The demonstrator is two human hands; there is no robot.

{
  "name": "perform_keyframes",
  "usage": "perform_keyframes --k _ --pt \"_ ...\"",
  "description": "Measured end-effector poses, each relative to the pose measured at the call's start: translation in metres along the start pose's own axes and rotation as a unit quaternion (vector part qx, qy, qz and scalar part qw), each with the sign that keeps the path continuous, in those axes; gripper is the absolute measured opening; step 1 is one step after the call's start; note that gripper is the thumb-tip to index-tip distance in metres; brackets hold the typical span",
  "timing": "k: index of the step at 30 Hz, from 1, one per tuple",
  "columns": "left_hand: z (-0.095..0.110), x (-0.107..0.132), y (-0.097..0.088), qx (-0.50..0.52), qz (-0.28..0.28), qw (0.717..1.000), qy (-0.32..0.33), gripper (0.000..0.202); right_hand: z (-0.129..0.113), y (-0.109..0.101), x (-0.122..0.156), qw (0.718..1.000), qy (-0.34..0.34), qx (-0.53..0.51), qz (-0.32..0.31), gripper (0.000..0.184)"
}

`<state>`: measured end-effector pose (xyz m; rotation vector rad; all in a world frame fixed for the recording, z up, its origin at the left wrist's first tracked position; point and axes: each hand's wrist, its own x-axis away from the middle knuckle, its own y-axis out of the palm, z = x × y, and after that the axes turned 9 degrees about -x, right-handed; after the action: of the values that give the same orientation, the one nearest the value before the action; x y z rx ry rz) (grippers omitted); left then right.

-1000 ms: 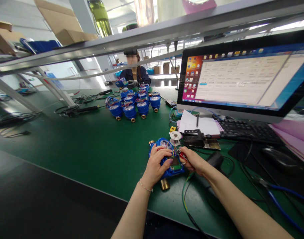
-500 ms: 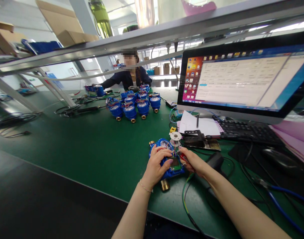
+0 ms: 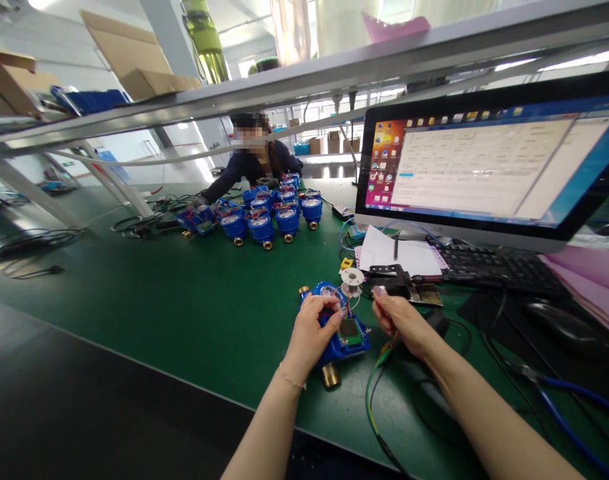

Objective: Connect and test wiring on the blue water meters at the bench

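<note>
A blue water meter (image 3: 349, 337) with brass ends and an open green circuit board lies on the green table mat (image 3: 194, 300) in front of me. My left hand (image 3: 312, 333) grips its left side, fingers curled over the top near thin coloured wires. My right hand (image 3: 402, 320) hovers just right of the meter, fingers pinched on a clip with a yellow-green lead (image 3: 377, 380) trailing toward me. A small white solder spool (image 3: 353, 277) stands just behind the meter.
Several blue meters (image 3: 264, 217) are grouped at the far middle, where a co-worker's sleeve (image 3: 224, 183) reaches to one. A monitor (image 3: 489, 163), keyboard (image 3: 494, 263), mouse (image 3: 559, 323), papers (image 3: 399, 253) and a black tool stand (image 3: 392, 277) fill the right. Cables (image 3: 29, 243) lie at left.
My right hand has lifted away from the meter to its right, still pinching the lead. The co-worker across the table has leaned left and set a meter beside the group.
</note>
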<state>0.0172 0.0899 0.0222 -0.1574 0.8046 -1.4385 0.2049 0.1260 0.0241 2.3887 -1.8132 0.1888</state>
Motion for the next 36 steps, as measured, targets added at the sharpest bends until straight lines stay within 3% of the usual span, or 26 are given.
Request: perform_keyframes --k 4,8,17,25,28,29,32,36 --pt "0.008 -0.012 0.0 -0.046 -0.015 0.998 -0.041 0.017 -0.016 -0.006 -0.006 0.992 -0.094 0.025 0.076 0.048" --pt "0.011 -0.018 0.001 -0.102 -0.034 0.993 -0.038 0.005 -0.02 -0.004 -0.018 0.986 -0.151 0.073 0.011 0.041" --pt "0.013 -0.018 0.003 -0.143 -0.025 0.989 -0.033 0.013 -0.012 0.003 -0.032 0.985 -0.14 0.056 -0.085 0.037" --pt "0.013 -0.021 -0.001 -0.139 -0.048 0.989 -0.009 0.01 -0.017 0.005 -0.027 0.985 -0.13 0.062 -0.099 0.037" --pt "0.01 -0.018 -0.003 -0.141 -0.038 0.989 -0.007 0.003 -0.018 0.001 -0.021 0.987 -0.131 0.066 -0.068 0.044" --pt "0.006 -0.016 -0.005 -0.128 -0.037 0.991 0.0 0.009 -0.017 -0.001 -0.019 0.989 -0.124 0.067 -0.038 0.049" --pt "-0.01 -0.008 -0.014 -0.053 -0.066 0.994 0.068 0.057 -0.004 -0.008 -0.015 0.992 -0.088 0.061 0.069 0.059" --pt "-0.028 0.0 -0.026 -0.036 -0.11 0.982 0.152 0.102 0.036 -0.014 -0.025 0.986 -0.058 0.125 0.096 0.046"
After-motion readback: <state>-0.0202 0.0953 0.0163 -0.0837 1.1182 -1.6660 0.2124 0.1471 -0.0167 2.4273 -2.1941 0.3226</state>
